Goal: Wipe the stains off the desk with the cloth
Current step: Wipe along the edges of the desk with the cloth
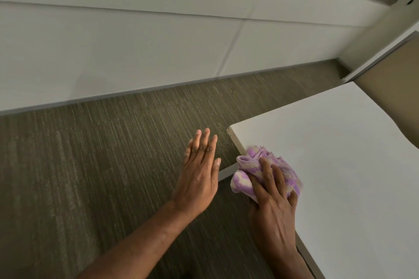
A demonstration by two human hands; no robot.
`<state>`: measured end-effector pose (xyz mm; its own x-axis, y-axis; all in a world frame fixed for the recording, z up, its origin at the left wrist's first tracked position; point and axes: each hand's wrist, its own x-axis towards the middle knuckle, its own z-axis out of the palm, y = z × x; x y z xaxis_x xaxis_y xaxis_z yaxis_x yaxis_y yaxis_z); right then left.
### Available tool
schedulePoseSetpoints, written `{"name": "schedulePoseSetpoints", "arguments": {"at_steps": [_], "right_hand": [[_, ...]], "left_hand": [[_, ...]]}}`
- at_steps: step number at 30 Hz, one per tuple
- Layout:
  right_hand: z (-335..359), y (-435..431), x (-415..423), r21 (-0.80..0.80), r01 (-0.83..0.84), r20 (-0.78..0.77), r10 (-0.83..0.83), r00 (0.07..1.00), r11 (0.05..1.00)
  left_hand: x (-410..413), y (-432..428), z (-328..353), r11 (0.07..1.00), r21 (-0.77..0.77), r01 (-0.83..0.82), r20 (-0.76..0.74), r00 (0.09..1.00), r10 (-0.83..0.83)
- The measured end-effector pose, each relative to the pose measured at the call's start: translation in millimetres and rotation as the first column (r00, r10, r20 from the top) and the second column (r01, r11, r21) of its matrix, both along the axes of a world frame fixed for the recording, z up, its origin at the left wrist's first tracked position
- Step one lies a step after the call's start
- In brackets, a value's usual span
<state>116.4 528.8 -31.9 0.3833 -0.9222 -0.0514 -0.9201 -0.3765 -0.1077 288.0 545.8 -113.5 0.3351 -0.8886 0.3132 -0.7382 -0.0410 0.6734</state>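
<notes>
A white desk (340, 154) fills the right side of the view, its near-left corner pointing toward the middle. A crumpled purple and cream cloth (254, 165) lies on the desk's left edge, partly hanging over it. My right hand (274, 199) presses down on the cloth with its fingers curled over it. My left hand (199, 172) hovers flat over the floor just left of the desk edge, fingers straight and together, holding nothing. I can make out no stains on the desk surface.
Grey-brown striped carpet (102, 165) covers the floor to the left. A white wall (136, 41) with a grey baseboard runs across the back. A tan partition panel (394, 88) stands behind the desk at the right.
</notes>
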Motion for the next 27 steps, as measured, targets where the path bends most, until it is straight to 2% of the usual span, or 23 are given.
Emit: {"name": "schedulePoseSetpoints", "arguments": {"at_steps": [5,9,13,18,24,27], "right_hand": [[-3,-8,0,0.006,-0.021,0.078,0.021,0.997,1.000],[-5,-23,7,-0.008,-0.101,0.096,0.101,0.990,0.995],[-7,-42,24,-0.070,-0.156,0.103,0.163,0.981,0.985],[-9,-68,53,-0.050,-0.241,0.095,0.245,0.965,0.969],[-6,-88,82,-0.013,-0.275,0.091,0.275,0.957,0.961],[0,-94,93,0.018,-0.279,0.176,0.271,0.946,0.960]], "left_hand": [[-2,-5,0,0.999,0.023,-0.033,-0.001,0.999,0.033],[-2,-12,0,0.997,0.033,-0.063,0.010,0.998,0.062],[-6,-20,3,0.996,0.010,-0.089,-0.031,0.996,0.089],[-2,-27,4,0.983,0.004,-0.186,-0.109,0.977,0.186],[0,-29,2,0.961,-0.015,-0.276,-0.085,0.958,0.274],[1,-26,-1,0.964,-0.007,-0.265,-0.096,0.960,0.263]]}}
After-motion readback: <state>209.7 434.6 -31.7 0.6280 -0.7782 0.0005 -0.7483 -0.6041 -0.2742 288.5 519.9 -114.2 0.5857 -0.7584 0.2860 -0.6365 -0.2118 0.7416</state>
